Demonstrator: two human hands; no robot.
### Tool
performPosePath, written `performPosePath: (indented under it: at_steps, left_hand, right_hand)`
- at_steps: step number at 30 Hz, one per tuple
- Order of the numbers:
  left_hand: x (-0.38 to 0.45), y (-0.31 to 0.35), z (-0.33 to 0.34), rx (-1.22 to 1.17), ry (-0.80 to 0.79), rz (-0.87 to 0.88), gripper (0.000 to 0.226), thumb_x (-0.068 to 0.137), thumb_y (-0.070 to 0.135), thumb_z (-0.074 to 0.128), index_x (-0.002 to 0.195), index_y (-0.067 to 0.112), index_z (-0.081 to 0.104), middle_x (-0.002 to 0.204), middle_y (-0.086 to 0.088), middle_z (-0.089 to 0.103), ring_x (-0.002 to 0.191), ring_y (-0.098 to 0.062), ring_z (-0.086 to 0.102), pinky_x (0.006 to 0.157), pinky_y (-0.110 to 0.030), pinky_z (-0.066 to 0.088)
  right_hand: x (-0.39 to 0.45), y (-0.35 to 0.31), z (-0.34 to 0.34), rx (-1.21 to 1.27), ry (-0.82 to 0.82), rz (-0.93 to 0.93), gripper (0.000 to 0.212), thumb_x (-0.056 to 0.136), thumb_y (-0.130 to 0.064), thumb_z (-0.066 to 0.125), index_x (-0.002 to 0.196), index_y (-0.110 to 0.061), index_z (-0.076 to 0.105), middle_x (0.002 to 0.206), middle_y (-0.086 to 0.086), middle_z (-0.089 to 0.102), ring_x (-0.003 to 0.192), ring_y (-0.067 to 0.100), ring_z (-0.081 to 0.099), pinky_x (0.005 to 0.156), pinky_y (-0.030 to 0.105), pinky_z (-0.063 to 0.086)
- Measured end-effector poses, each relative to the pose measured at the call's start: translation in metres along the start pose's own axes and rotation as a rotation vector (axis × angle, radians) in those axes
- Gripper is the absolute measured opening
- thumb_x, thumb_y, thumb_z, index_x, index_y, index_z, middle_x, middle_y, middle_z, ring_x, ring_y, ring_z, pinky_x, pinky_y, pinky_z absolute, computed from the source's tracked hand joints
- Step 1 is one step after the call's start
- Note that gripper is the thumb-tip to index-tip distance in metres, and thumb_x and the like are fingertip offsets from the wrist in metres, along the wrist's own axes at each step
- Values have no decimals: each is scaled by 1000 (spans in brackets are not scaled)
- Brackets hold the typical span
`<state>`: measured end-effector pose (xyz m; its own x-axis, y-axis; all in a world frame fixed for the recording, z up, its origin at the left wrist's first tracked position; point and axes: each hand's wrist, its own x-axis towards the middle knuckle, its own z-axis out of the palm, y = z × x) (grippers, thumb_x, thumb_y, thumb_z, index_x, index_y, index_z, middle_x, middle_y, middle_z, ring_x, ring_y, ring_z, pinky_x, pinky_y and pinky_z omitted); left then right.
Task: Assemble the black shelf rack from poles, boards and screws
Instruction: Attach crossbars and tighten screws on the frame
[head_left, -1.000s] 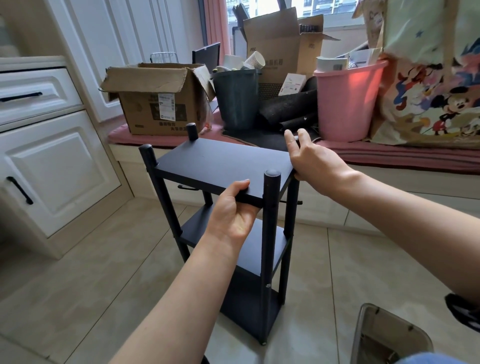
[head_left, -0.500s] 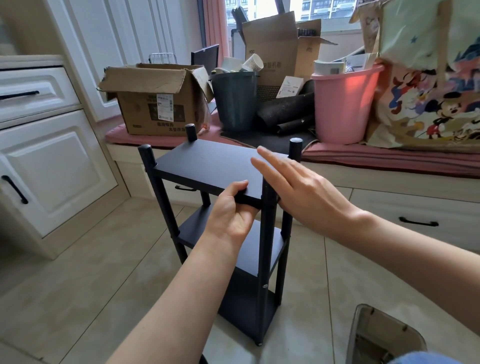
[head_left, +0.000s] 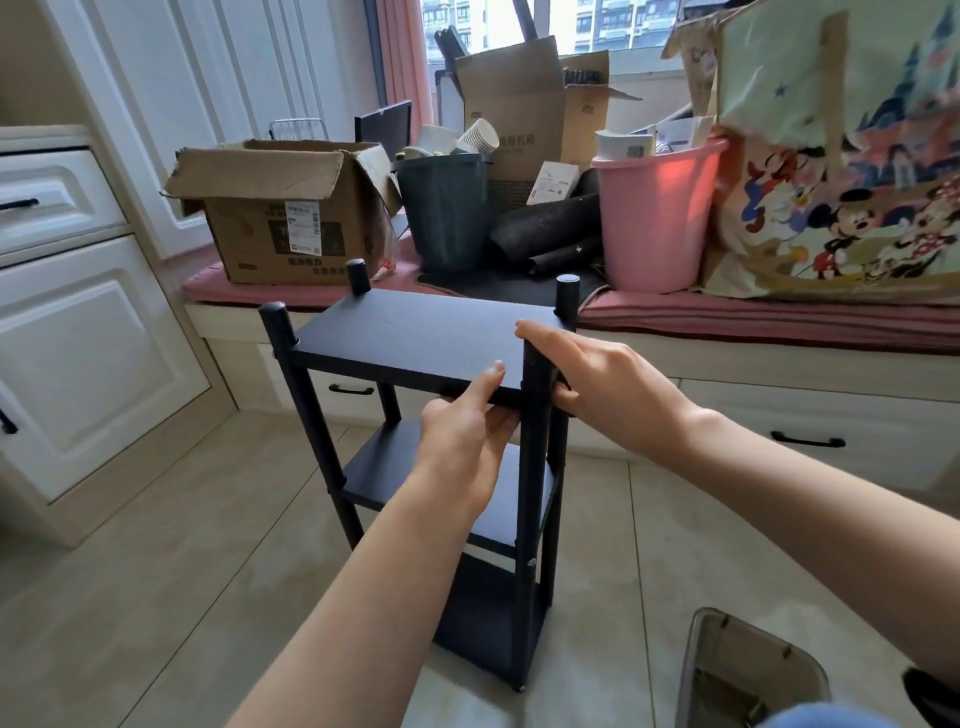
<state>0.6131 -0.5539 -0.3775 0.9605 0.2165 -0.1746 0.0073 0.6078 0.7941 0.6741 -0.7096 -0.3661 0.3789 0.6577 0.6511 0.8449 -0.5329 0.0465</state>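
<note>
Left grip (head_left: 464, 435) pinches top board (head_left: 415, 338); right grip (head_left: 597, 379) clasps front pole (head_left: 532, 467).

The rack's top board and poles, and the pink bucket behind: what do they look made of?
Top board: probably laminated wood board, matte black, flat with a squared edge. Poles: likely painted metal tube, smooth with a slight sheen, though plastic cannot be ruled out. Pink bucket: plastic, light glowing through its wall.
</note>
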Motion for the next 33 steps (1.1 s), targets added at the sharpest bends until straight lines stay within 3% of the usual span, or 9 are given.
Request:
performPosePath:
  at_steps: [3, 6, 8, 10, 12, 14, 27, 30, 33]
  left_hand:
    - [-7, -8, 3, 366, 159, 121, 38, 89, 21, 75, 114, 7, 50, 118, -10, 63, 101, -23, 68, 91, -33, 55]
    - [-12, -10, 1, 767, 372, 671, 50, 83, 17, 79, 105, 18, 35, 104, 0, 41, 83, -14, 50, 72, -22, 43]
    - [-8, -9, -1, 1014, 284, 1057, 44, 80, 18, 82, 102, 15, 43, 99, 0, 44, 83, -17, 47, 76, -27, 43]
    - [1, -10, -1, 1302, 92, 1193, 37, 79, 29, 84, 102, 12, 60, 106, -4, 57, 105, -24, 53, 98, -39, 43]
    - [11, -16, 0, 1533, -52, 1164, 51, 82, 46, 77, 117, 10, 68, 129, -7, 63, 136, -28, 46, 121, -49, 24]
    - [14, -26, 6, 1704, -91, 1118, 71, 85, 60, 63, 133, 7, 62, 144, -7, 57, 147, -26, 35, 124, -54, 13]
    - [25, -58, 27, 1762, 74, 1289, 74, 85, 66, 55, 130, 8, 64, 135, -6, 64, 129, -27, 56, 119, -55, 22]
    - [27, -63, 28, 1741, 89, 1308, 73, 84, 65, 59, 130, 8, 65, 135, -6, 64, 129, -28, 56, 118, -51, 21]
    - [28, -70, 29, 1730, 138, 1347, 69, 85, 61, 60, 128, 7, 64, 132, -7, 64, 127, -29, 55, 115, -49, 25]
  right_hand:
    - [-3, 12, -3, -42, -28, 76, 77, 71, 9, 76, 134, -11, 38, 77, 4, 62, 63, 23, 59, 60, 38, 54]
    - [-6, 23, -6, -70, -56, 78, 70, 75, 8, 73, 136, -6, 42, 76, 7, 63, 62, 27, 60, 59, 42, 54]
    - [-8, 28, -10, -83, -67, 74, 61, 79, 7, 71, 135, 1, 47, 81, 9, 66, 66, 30, 62, 62, 45, 54]
    - [-12, 32, -11, -67, -55, 75, 57, 82, 5, 69, 135, 2, 48, 88, 11, 69, 73, 31, 66, 65, 46, 55]
    - [-17, 33, -11, -31, -33, 81, 59, 83, 2, 70, 137, 0, 47, 98, 12, 71, 84, 32, 70, 70, 46, 57]
    - [-24, 36, -13, -17, -4, 63, 63, 82, -1, 73, 139, -1, 46, 106, 11, 72, 93, 29, 71, 74, 45, 58]
    - [-106, 73, -25, 59, 126, 385, 49, 86, -6, 73, 131, -4, 53, 119, 4, 68, 109, 20, 66, 97, 29, 50]
    - [-153, 74, -16, 49, 63, 469, 34, 86, -6, 73, 118, -4, 64, 114, 7, 70, 106, 18, 66, 98, 18, 42]
    - [-202, 72, 0, 128, -54, 574, 25, 89, -10, 71, 113, -8, 68, 110, 5, 71, 102, 16, 67, 95, 26, 50]
